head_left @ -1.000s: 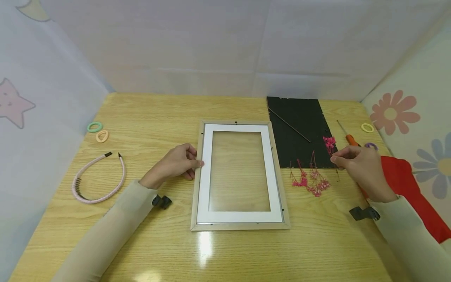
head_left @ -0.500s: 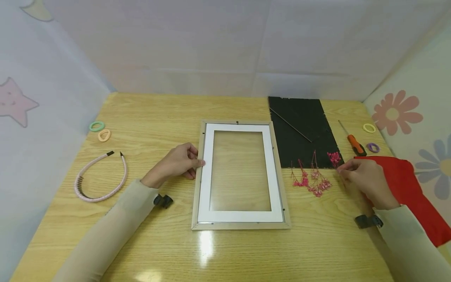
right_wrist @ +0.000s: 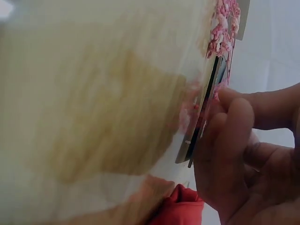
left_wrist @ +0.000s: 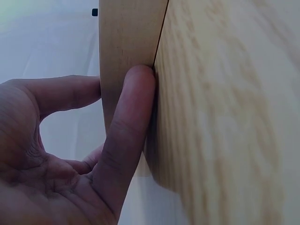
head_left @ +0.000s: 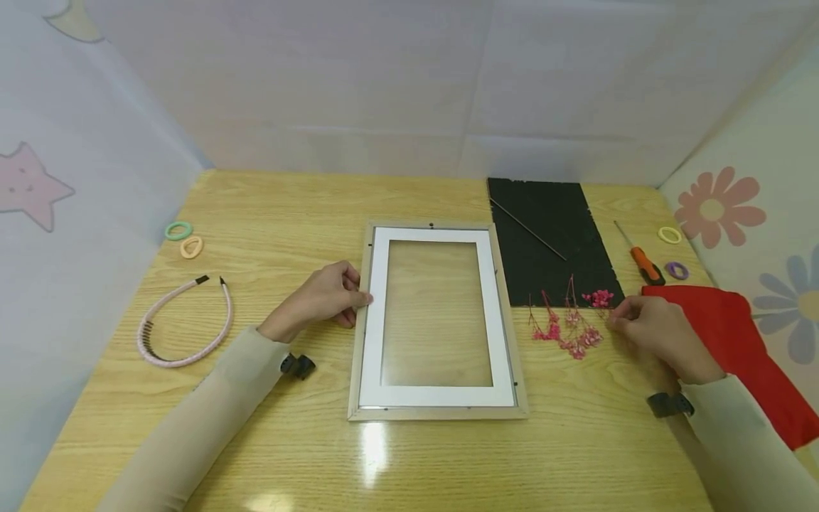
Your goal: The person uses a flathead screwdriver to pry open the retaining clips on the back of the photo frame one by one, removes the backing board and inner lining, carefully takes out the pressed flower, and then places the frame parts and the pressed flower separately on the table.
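Head view: left hand (head_left: 320,299) resting at the left rail of a picture frame (head_left: 437,323) lying flat at mid-worktop, fingertips curled against the wood. Right hand (head_left: 652,327) set down toward the right edge, fingertips pinched on the stem of a pink dried flower sprig (head_left: 599,299) at the near corner of a black backing board (head_left: 552,240). More pink sprigs (head_left: 566,331) scattered on the worktop (head_left: 288,206) between frame and hand. Red cloth (head_left: 742,348) along the right edge, just beside the right hand; orange-handled screwdriver (head_left: 643,259) and two hair rings, yellow (head_left: 669,234) and purple (head_left: 677,270), beyond it. Pink headband (head_left: 182,323) near the left edge, with green (head_left: 178,230) and peach (head_left: 191,246) hair rings farther back.

Left wrist view: thumb (left_wrist: 129,136) pressed along the frame's outer side, a finger (left_wrist: 61,91) laid on its other face, grip closed lightly about the wooden rail (left_wrist: 129,42).

Right wrist view: fingertips (right_wrist: 234,117) drawn together at the board's edge (right_wrist: 206,112), pink blossoms (right_wrist: 222,28) just beyond them, red cloth (right_wrist: 180,208) below. Stem itself too blurred to make out.
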`<act>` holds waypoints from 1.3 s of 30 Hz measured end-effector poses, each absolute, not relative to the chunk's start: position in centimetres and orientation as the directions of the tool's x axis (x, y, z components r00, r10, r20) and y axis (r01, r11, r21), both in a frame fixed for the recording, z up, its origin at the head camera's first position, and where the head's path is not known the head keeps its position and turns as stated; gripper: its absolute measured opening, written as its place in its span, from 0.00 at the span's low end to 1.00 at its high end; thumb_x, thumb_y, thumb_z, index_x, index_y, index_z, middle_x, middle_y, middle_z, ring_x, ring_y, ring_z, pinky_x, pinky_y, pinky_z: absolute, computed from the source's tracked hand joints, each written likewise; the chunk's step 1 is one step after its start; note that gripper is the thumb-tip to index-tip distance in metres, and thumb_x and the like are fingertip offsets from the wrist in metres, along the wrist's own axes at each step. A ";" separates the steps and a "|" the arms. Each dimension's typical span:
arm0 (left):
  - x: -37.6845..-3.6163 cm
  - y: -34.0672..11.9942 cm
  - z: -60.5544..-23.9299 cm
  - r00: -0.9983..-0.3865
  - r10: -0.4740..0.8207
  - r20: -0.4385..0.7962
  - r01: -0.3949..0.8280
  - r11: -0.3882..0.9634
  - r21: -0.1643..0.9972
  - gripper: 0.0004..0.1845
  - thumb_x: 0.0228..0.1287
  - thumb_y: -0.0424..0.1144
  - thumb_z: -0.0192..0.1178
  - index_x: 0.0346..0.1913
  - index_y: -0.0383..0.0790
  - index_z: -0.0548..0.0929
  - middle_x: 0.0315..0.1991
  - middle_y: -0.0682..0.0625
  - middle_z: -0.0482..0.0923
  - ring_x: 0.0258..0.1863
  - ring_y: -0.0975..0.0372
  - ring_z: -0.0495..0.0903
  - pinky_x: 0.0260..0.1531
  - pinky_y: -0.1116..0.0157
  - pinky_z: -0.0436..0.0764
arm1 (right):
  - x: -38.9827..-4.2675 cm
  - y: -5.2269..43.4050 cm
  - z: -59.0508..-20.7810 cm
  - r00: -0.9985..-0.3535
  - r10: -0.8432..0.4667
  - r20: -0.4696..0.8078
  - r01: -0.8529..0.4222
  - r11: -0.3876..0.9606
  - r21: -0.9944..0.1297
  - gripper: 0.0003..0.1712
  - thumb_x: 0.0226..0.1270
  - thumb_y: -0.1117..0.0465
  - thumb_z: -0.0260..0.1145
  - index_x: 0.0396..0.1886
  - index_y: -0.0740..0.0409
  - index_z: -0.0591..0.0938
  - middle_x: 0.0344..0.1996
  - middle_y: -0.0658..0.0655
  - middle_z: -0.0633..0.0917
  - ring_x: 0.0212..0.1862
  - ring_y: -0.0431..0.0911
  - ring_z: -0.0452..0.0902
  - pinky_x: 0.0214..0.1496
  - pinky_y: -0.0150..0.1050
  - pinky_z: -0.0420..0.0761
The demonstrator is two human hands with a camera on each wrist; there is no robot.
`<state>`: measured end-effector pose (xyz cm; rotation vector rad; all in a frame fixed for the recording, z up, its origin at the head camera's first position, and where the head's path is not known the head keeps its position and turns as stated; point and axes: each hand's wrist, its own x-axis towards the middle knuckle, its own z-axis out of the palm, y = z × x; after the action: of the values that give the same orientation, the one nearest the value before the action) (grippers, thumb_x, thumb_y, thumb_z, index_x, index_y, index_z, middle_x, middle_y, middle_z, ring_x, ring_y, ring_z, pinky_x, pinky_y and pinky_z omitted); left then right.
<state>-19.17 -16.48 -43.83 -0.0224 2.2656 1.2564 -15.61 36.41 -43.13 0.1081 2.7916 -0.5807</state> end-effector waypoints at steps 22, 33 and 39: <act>-18.4 -16.0 -43.6 -0.850 0.247 -0.466 -0.269 0.558 0.785 0.23 0.67 0.43 0.66 0.56 0.35 0.70 0.44 0.41 0.79 0.29 0.54 0.87 0.32 0.58 0.91 | -9.6 17.9 -41.6 -0.709 -0.705 -0.011 -0.603 0.615 -0.508 0.12 0.66 0.61 0.72 0.49 0.54 0.84 0.42 0.48 0.87 0.42 0.37 0.82 0.45 0.33 0.86; -18.5 -16.1 -43.7 -0.853 0.248 -0.459 -0.270 0.543 0.795 0.22 0.68 0.42 0.66 0.56 0.36 0.70 0.43 0.41 0.79 0.29 0.53 0.87 0.31 0.57 0.91 | -8.6 16.0 -41.1 -0.634 -0.748 -0.193 -0.541 0.609 -0.580 0.10 0.67 0.55 0.72 0.45 0.51 0.84 0.37 0.44 0.84 0.39 0.32 0.76 0.43 0.29 0.82; -18.4 -16.1 -43.7 -0.856 0.235 -0.461 -0.276 0.548 0.790 0.22 0.68 0.42 0.65 0.57 0.35 0.70 0.44 0.41 0.78 0.29 0.54 0.87 0.31 0.57 0.91 | -8.1 15.6 -41.1 -0.620 -0.753 -0.220 -0.575 0.626 -0.527 0.18 0.63 0.53 0.76 0.48 0.52 0.82 0.42 0.45 0.81 0.43 0.35 0.74 0.48 0.34 0.83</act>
<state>-18.36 -16.13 -43.67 -0.0329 2.2597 1.2815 -8.11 15.63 -41.11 -1.0512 2.4279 -0.5753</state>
